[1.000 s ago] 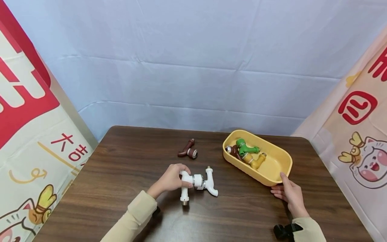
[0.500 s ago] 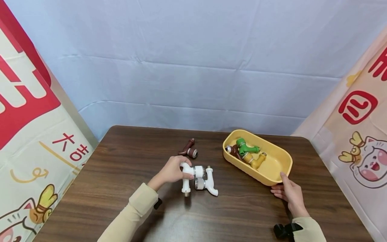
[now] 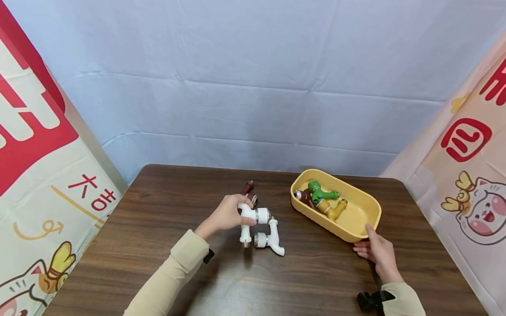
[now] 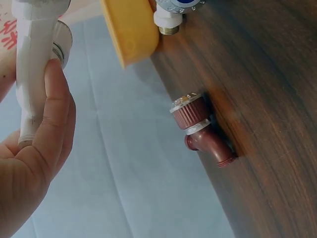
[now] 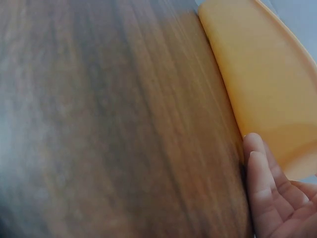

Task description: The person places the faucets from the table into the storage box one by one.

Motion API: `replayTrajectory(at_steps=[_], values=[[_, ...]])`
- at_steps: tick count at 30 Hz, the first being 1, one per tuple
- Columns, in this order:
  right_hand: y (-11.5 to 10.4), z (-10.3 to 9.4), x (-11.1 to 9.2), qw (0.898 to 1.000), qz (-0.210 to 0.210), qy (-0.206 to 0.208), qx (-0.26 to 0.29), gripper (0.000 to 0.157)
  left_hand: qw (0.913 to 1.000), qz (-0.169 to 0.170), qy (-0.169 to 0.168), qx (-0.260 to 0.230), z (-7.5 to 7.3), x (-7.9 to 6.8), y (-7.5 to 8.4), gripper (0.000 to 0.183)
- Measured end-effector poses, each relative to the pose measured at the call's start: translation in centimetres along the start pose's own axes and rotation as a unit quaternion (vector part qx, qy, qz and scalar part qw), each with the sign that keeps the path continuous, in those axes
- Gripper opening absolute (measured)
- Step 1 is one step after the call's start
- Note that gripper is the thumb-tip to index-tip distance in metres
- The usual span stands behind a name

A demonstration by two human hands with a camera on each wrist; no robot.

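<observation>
My left hand (image 3: 227, 213) grips a white plastic tap (image 3: 246, 229) by its body, fingers and thumb wrapped round it, over the middle of the table. Just below its knob lies a second white tap (image 3: 274, 237). Behind the left hand is a dark red tap (image 3: 247, 188), partly covered in the head view but whole in the left wrist view. My right hand (image 3: 381, 256) pinches the near right corner of a yellow tub (image 3: 322, 220), thumb at the rim and fingers against the outer wall. In the tub lie a green tap (image 3: 322, 193), a yellow tap (image 3: 334, 210) and a dark red tap (image 3: 305, 197).
The brown wood-grain table (image 3: 178, 193) ends at a pale blue cloth backdrop (image 3: 253, 109). Printed banners hang at both sides. A black strap (image 3: 373, 302) sits at the right wrist.
My left hand has lifted the white tap and carried it back, away from the other white tap and partly over the dark red one. The right hand and tub stay in place.
</observation>
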State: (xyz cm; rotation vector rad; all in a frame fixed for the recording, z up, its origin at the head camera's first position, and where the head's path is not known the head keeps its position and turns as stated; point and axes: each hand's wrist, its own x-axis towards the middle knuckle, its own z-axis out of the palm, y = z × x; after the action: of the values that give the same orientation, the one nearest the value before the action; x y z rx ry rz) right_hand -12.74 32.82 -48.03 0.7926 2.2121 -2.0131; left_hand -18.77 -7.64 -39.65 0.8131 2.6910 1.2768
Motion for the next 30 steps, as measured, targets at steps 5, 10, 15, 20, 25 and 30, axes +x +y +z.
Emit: replayTrajectory(at_steps=[5, 10, 15, 20, 25, 30], values=[[0.0, 0.0, 0.0, 1.0, 0.0, -0.002, -0.002, 0.077, 0.9997, -0.012, -0.003, -0.022, 0.0, 0.3, 0.1, 0.033], [0.0, 0.0, -0.1, 1.0, 0.005, -0.002, -0.004, 0.077, 0.999, -0.024, -0.005, -0.037, -0.1, 0.6, 0.4, 0.033], [0.0, -0.1, -0.1, 1.0, -0.001, -0.004, -0.003, 0.077, 0.9994, -0.02, 0.004, -0.029, -0.2, 1.1, 0.6, 0.034], [0.0, -0.1, -0.1, 1.0, -0.006, -0.008, -0.007, 0.076, 0.9995, -0.022, 0.01, -0.022, -0.3, 1.6, 1.0, 0.034], [0.0, -0.1, -0.2, 1.0, -0.006, -0.009, -0.003, 0.077, 0.9994, -0.018, 0.012, -0.026, -0.4, 2.0, 1.4, 0.032], [-0.1, -0.1, -0.4, 1.0, -0.006, -0.007, -0.001, 0.075, 0.9996, -0.01, 0.005, -0.027, -0.5, 2.4, 1.6, 0.033]])
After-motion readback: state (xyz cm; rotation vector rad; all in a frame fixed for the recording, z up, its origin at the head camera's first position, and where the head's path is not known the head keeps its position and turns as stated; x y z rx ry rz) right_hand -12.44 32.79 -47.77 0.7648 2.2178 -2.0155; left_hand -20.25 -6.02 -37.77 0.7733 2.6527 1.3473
